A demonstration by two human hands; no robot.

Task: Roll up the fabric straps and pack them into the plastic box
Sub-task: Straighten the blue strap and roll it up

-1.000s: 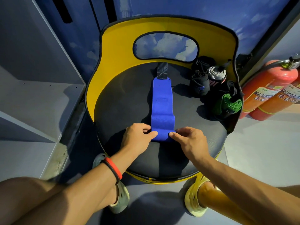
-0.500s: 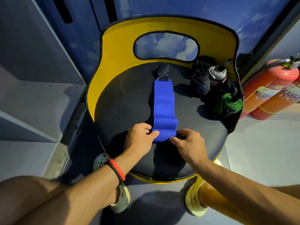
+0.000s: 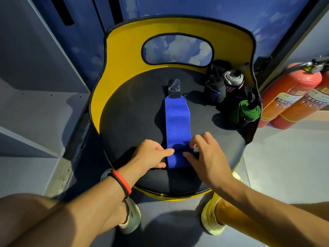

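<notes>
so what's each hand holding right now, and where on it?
Both hands are on the blue strap at its near end: left hand at the left edge, right hand at the right edge. The far end lies flat.

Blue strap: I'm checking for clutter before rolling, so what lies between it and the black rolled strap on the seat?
Head view: only bare black seat lies between blue strap and black rolled strap.
</notes>
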